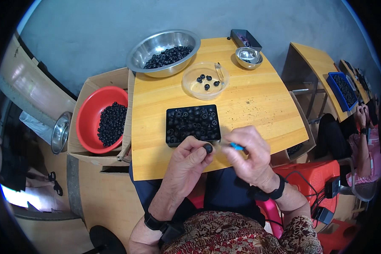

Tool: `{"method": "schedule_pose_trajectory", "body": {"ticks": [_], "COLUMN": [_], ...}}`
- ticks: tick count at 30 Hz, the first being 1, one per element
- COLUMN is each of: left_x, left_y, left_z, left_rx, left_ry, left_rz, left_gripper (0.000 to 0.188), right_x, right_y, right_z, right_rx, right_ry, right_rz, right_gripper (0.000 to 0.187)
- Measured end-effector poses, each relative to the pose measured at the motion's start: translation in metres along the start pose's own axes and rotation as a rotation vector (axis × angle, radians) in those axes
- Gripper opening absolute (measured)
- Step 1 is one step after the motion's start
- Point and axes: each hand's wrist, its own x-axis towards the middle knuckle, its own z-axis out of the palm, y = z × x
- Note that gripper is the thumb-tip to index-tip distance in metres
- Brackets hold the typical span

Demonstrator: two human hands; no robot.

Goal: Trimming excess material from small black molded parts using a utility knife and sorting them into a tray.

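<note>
My left hand (185,161) pinches a small black ball-like part (208,148) between thumb and fingertips, just in front of the table's near edge. Close on its right, my right hand (252,154) is closed around a small tool with a blue handle (236,146); motion blurs its tip, so I cannot tell its kind or whether it touches the part. Behind both hands stands a black rectangular tray (168,122) filled with similar round black parts, several showing a hole. Beyond it, a clear plastic tub (205,95) holds several black parts and a cutter-like tool (219,72).
A large steel basin (137,55) of black parts stands at the back left, small metal bowls (249,63) and a dark box (254,40) at the back right. A red basin (86,120) sits in a cardboard box (98,78) on the left. Another person (370,156) works at far right.
</note>
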Motion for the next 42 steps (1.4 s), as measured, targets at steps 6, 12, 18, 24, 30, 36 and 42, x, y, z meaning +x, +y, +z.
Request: {"method": "schedule_pose_trajectory", "body": {"ticks": [6,12,18,24,30,36,42], "left_x": [-0.002,-0.001,0.001,0.001,0.001,0.0,0.0], "left_y": [-0.002,-0.006,-0.01,-0.014,-0.011,-0.012,-0.01], "left_z": [0.003,0.002,-0.001,-0.001,0.002,-0.003,-0.001], "left_rx": [-0.001,-0.002,-0.021,-0.059,-0.046,-0.043,-0.057], "left_ry": [-0.068,-0.015,-0.012,0.008,0.041,0.037,0.01], "left_rz": [0.007,0.024,0.029,0.037,0.063,0.068,0.061], "left_gripper": [0.012,0.011,0.009,0.008,0.008,0.009,0.009], "right_x": [-0.001,-0.006,-0.009,-0.009,-0.009,-0.004,-0.004], "right_y": [-0.001,-0.002,0.005,0.005,0.004,0.003,0.006], "right_z": [0.012,0.01,0.015,0.017,0.016,0.018,0.018], "right_rx": [-0.031,-0.146,-0.114,-0.109,-0.141,-0.148,-0.146], "right_ry": [-0.043,-0.065,-0.041,0.002,-0.025,-0.045,-0.013], "right_rz": [-0.17,-0.26,-0.265,-0.225,-0.264,-0.259,-0.335], "right_gripper": [0.041,0.047,0.049,0.049,0.053,0.055,0.048]}}
